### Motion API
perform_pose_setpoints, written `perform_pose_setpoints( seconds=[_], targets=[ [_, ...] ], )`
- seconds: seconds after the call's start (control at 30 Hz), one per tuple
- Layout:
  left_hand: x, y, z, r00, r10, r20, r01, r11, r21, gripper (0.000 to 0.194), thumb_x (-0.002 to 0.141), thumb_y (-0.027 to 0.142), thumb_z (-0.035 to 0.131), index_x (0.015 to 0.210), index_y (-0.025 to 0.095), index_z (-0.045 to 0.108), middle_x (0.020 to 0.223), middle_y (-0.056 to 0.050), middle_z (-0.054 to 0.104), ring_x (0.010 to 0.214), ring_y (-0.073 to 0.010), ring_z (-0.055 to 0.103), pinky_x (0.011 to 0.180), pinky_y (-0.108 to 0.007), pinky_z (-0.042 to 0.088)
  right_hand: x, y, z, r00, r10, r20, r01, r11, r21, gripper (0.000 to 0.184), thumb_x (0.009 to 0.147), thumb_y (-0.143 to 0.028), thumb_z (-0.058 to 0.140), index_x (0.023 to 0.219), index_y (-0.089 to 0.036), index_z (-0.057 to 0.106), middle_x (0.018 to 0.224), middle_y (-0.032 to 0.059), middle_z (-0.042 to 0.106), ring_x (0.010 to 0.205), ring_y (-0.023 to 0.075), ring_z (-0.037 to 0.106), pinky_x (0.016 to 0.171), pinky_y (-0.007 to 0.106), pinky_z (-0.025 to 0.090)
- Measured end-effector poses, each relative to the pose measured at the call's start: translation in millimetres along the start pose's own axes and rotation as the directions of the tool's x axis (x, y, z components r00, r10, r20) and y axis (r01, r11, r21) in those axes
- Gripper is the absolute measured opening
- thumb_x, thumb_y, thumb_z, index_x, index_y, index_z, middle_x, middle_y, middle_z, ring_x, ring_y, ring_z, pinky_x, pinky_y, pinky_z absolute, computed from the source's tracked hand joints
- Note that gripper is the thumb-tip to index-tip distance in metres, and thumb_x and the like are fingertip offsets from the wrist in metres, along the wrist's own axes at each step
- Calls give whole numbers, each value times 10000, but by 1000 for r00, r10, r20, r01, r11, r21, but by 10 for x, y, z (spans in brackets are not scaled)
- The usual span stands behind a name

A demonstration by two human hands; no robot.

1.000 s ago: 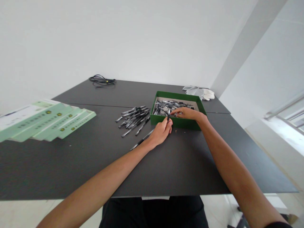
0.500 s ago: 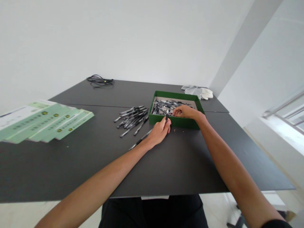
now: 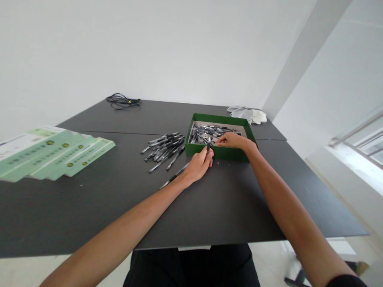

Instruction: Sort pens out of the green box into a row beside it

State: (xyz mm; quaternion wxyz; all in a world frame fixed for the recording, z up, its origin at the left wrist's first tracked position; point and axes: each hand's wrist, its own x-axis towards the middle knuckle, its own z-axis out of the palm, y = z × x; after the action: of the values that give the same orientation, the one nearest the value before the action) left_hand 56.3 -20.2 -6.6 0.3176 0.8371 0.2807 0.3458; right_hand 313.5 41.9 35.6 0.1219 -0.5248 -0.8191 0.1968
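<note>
My left hand [image 3: 200, 164] is closed around a pen [image 3: 208, 146], whose pointed end stands up from the fist just before the box's near wall. The lower part of that pen is hidden in the fingers. My right hand [image 3: 231, 140] reaches over the near rim of a green box [image 3: 220, 154], fingertips pinched together low among the parts inside. What those fingertips hold, if anything, cannot be made out. Many clear and black pen parts [image 3: 206, 131] lie loose in the box. Beside my left forearm, a single pen [image 3: 175, 175] rests on the table.
Left of the box, a pile of clear-barrelled pens [image 3: 164, 149] lies on the dark table [image 3: 119, 207]. Fanned green booklets [image 3: 60, 153] lie at the left. A coiled black cable [image 3: 122, 101] and white gloves [image 3: 249, 115] are at the back edge.
My right hand has dipped slightly lower into the box, with its fingertips closer together. The left hand keeps its grip on the pen. The whole view has shifted a little.
</note>
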Motion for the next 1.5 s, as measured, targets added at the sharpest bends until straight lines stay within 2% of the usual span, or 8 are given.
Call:
perform_pose_setpoints(
  seconds=[0.1, 0.2, 0.27, 0.37, 0.57, 0.73, 0.9, 1.5],
  targets=[
    [5, -3, 4, 1000, 1, -6, -1, 1000, 3, 342, 1117, 432, 299, 987, 212, 526, 728, 16, 663, 704, -150, 629, 776, -280, 457, -4, -11, -7, 997, -11, -80, 10, 1000, -19, 142, 824, -198, 708, 899, -170, 826, 841, 36, 805, 799, 191, 712, 728, 249, 491],
    [9, -9, 12, 1000, 1, -10, -1, 1000, -3, 330, 1114, 423, 308, 986, 211, 527, 713, 22, 660, 686, -148, 625, 776, -281, 460, -16, -33, -29, 974, -47, -223, 47, 999, -5, 269, 801, -150, 691, 1053, -141, 784, 879, 50, 795, 774, 177, 681, 744, 254, 478],
    [8, -14, 16, 1000, 4, -7, -4, 1000, -8, 327, 1114, 418, 313, 983, 210, 530, 694, 29, 650, 669, -145, 620, 775, -279, 461, -33, -71, -46, 952, -58, -300, 69, 997, 26, 365, 829, -185, 679, 1183, -129, 749, 908, 61, 797, 760, 178, 669, 746, 266, 475],
    [6, -17, 18, 1000, 6, 11, -6, 1000, -9, 327, 1112, 412, 322, 981, 206, 540, 666, 36, 634, 647, -142, 615, 766, -275, 460, -69, -162, -64, 934, -77, -349, 137, 979, 149, 326, 869, -272, 680, 1153, -133, 760, 959, 78, 806, 826, 199, 697, 787, 281, 494],
    [18, -37, 21, 1000, -10, 6, 9, 998, 57, 349, 1093, 419, 356, 985, 198, 604, 800, -15, 699, 740, -179, 661, 769, -291, 483, -126, -307, -99, 932, -71, -356, 260, 815, 518, 367, 923, -495, 694, 1078, -164, 716, 996, 95, 811, 823, 182, 742, 761, 269, 531],
    [26, -72, 29, 1000, 9, 21, -11, 996, 83, 364, 1086, 394, 353, 983, 204, 646, 966, -38, 739, 890, -206, 696, 881, -316, 500, -142, -350, -141, 913, -100, -395, 338, 727, 598, 458, 867, -581, 753, 1061, -168, 712, 1002, 82, 801, 758, 142, 683, 653, 229, 496],
    [27, -74, 32, 1000, -9, -1, 9, 997, 79, 373, 1086, 406, 359, 984, 203, 655, 944, -33, 732, 861, -199, 688, 896, -317, 507, -174, -345, -150, 922, -105, -372, 332, 707, 624, 463, 856, -573, 771, 1057, -158, 725, 972, 69, 793, 669, 112, 623, 654, 236, 505],
    [25, -58, 37, 1000, -13, -16, 14, 997, 80, 370, 1094, 390, 339, 1005, 199, 643, 951, -39, 720, 864, -195, 677, 904, -315, 506, -165, -368, -124, 960, -140, -242, 264, 737, 622, 367, 856, -489, 788, 1012, -160, 743, 954, 68, 805, 686, 132, 683, 633, 237, 490]
  ],
)
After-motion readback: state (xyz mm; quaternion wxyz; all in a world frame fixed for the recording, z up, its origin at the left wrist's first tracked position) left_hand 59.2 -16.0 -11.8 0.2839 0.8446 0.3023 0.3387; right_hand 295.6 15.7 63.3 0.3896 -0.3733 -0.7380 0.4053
